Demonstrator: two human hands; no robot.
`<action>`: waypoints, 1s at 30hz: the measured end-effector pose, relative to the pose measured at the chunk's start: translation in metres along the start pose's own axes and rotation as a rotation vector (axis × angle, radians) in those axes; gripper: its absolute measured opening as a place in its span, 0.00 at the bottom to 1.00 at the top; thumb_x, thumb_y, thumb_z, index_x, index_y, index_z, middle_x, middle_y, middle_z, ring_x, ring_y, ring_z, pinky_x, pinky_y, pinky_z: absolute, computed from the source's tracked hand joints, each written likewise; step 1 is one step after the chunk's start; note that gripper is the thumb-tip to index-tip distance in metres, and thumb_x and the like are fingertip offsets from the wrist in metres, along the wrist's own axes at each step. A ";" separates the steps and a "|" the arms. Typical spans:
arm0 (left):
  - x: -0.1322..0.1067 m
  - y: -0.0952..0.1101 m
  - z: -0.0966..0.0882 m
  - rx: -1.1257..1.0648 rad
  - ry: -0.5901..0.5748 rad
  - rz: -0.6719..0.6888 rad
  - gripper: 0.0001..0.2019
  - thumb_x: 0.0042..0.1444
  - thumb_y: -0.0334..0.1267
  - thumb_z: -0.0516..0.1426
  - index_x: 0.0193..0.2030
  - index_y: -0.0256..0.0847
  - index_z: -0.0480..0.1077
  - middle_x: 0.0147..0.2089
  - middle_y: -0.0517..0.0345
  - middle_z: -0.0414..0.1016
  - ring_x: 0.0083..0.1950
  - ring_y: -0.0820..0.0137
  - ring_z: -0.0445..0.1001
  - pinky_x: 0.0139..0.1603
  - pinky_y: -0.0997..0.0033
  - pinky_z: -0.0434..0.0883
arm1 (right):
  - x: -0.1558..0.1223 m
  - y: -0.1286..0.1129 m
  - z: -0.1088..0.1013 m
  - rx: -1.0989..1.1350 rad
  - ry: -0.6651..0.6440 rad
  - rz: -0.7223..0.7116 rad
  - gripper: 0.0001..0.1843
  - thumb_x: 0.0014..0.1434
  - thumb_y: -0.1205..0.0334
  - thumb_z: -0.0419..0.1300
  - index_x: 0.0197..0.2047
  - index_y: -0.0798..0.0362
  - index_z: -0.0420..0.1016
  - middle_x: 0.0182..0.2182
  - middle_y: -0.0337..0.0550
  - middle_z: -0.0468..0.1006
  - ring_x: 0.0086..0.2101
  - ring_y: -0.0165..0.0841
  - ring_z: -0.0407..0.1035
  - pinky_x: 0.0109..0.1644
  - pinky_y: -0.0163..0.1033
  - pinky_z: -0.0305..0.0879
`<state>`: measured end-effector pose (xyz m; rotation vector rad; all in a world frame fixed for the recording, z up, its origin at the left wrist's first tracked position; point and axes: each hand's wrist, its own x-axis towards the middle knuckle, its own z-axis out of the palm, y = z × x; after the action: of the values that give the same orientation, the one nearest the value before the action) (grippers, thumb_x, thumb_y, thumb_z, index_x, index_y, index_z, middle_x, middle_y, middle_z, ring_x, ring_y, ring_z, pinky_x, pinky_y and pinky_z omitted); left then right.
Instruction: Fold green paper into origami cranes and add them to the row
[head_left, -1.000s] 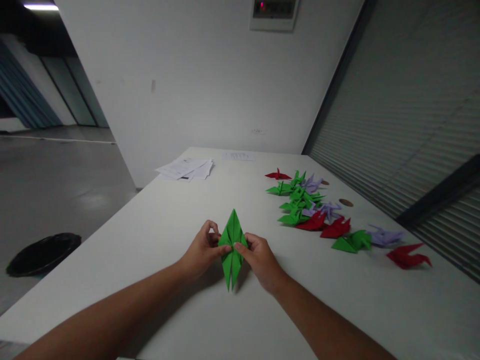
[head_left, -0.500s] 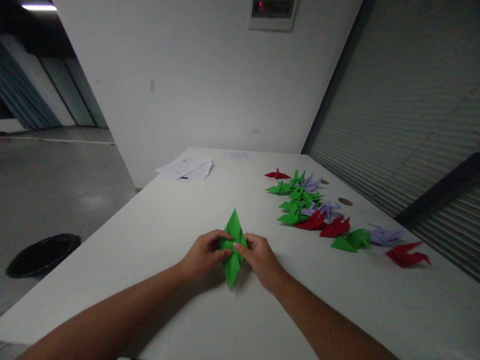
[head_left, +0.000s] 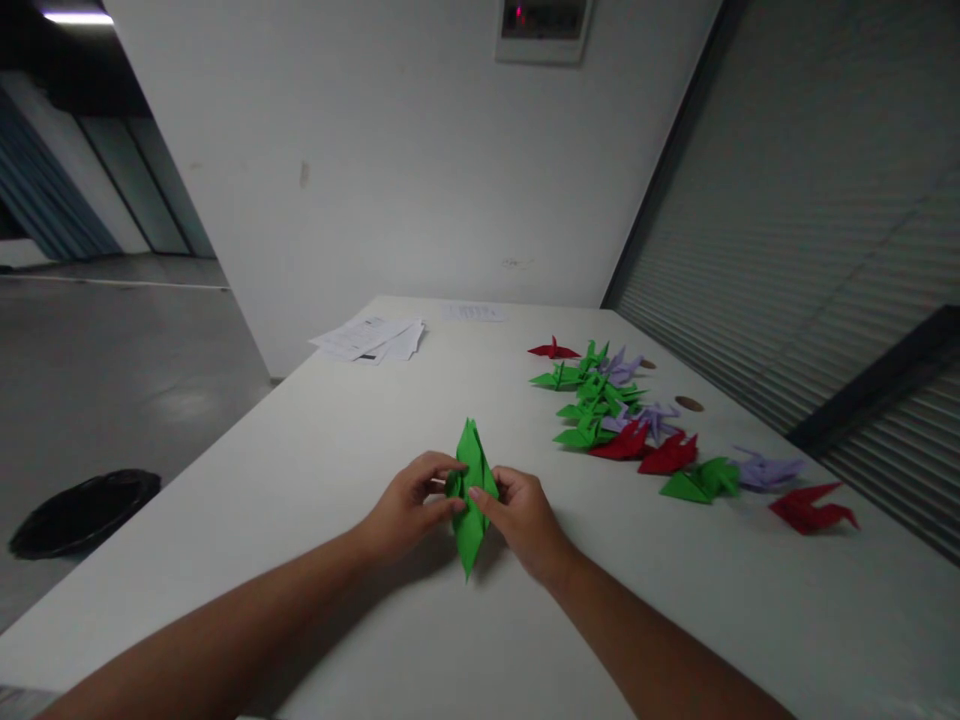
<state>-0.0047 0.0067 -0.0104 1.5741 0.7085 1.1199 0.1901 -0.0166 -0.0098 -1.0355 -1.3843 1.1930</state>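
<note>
A green folded origami paper (head_left: 471, 530), long and diamond-shaped with pointed ends, is held upright between my two hands just over the white table (head_left: 315, 440). My left hand (head_left: 412, 505) pinches its left edge, thumb and fingers closed on a flap. On the other side my right hand (head_left: 525, 515) grips the right edge, its thumb pressed on the front face. The fingertips behind the paper are partly hidden.
To the right lie several folded cranes: green (head_left: 585, 433), red (head_left: 667, 453) and purple (head_left: 769, 470). Printed sheets (head_left: 371, 338) rest at the far left of the table. A black bin (head_left: 86, 515) stands on the floor left. Blinds (head_left: 810, 230) run along the right side.
The green paper has turned slightly and looks narrower, with its top now split into two points. Its left flap has folded inward at my left fingers. Both hands stay in nearly the same place.
</note>
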 end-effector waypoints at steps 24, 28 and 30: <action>0.001 0.008 0.006 -0.234 -0.033 -0.128 0.18 0.58 0.40 0.66 0.53 0.37 0.77 0.47 0.48 0.82 0.48 0.62 0.79 0.54 0.62 0.73 | -0.012 -0.014 0.008 -0.580 -0.066 -0.420 0.11 0.56 0.68 0.63 0.43 0.53 0.75 0.32 0.38 0.71 0.27 0.30 0.64 0.32 0.36 0.61; 0.002 0.006 0.007 -0.298 0.057 -0.217 0.17 0.54 0.40 0.69 0.48 0.34 0.80 0.43 0.48 0.83 0.43 0.62 0.78 0.49 0.63 0.73 | -0.011 -0.013 0.007 -0.512 -0.095 -0.447 0.09 0.60 0.69 0.58 0.43 0.52 0.75 0.33 0.40 0.72 0.29 0.30 0.66 0.33 0.36 0.62; 0.002 0.008 0.008 -0.352 0.077 -0.265 0.17 0.53 0.42 0.69 0.47 0.34 0.80 0.41 0.48 0.83 0.41 0.63 0.78 0.47 0.65 0.73 | -0.009 -0.010 0.006 -0.457 -0.029 -0.409 0.04 0.61 0.68 0.58 0.40 0.52 0.74 0.31 0.39 0.71 0.30 0.31 0.66 0.33 0.35 0.62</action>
<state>0.0029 0.0027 -0.0030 1.1107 0.7037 1.0451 0.1856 -0.0277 -0.0011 -0.9739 -1.8366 0.6059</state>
